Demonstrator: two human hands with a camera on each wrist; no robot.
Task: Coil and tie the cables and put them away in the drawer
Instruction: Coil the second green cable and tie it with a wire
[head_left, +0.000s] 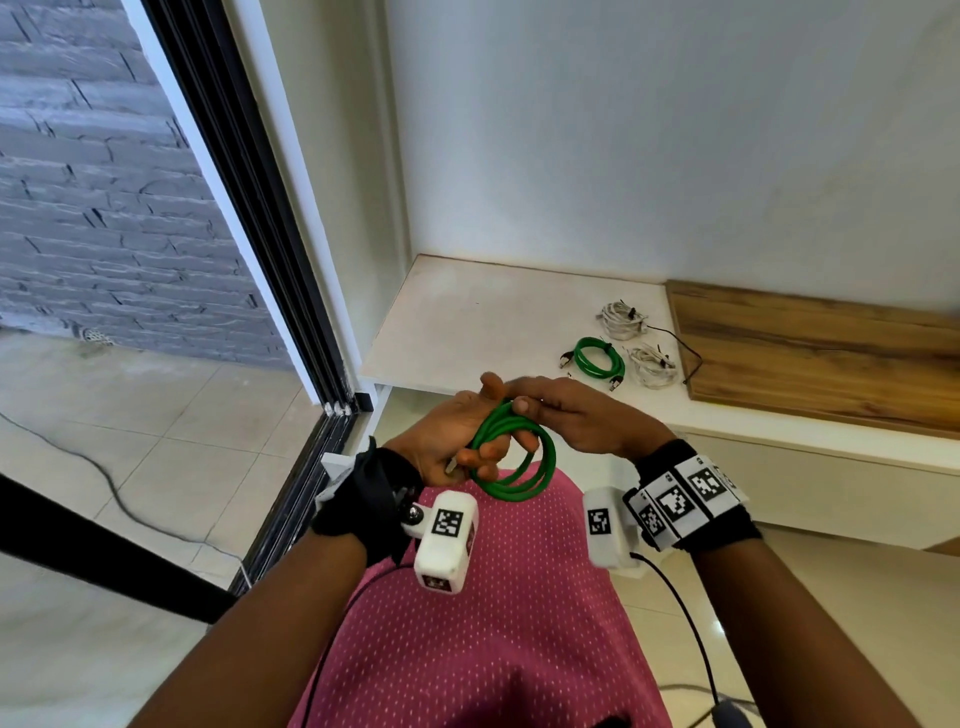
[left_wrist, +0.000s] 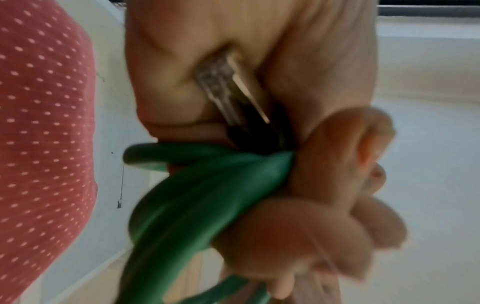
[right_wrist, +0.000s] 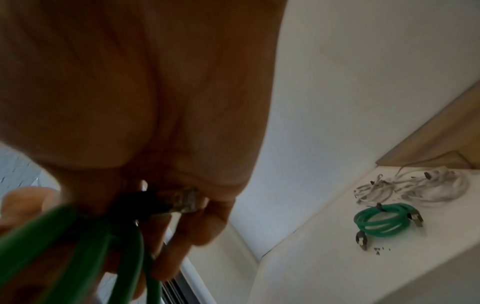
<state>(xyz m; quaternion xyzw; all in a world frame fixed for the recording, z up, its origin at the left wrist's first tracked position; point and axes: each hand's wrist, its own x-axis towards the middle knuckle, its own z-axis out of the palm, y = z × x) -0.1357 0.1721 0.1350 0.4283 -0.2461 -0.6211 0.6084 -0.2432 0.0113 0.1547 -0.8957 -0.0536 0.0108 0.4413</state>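
A green cable (head_left: 511, 457) wound into a few loops hangs in front of my body. My left hand (head_left: 462, 436) grips the bundle with curled fingers, and one clear plug (left_wrist: 223, 86) lies against its palm. My right hand (head_left: 566, 415) comes over from the right and pinches the other end, its black-booted plug (right_wrist: 166, 203) sitting under the fingers. On the white shelf (head_left: 467, 322) lie a tied green coil (head_left: 597, 358) and two tied white coils (head_left: 623, 319) (head_left: 652, 366). No drawer shows clearly in any view.
A loose black tie (head_left: 685, 353) trails from the white coils toward a wooden panel (head_left: 810, 358) at the shelf's right. A dark sliding-door frame (head_left: 249, 218) runs down the left, with tiled floor and a cord (head_left: 104, 473) beyond it.
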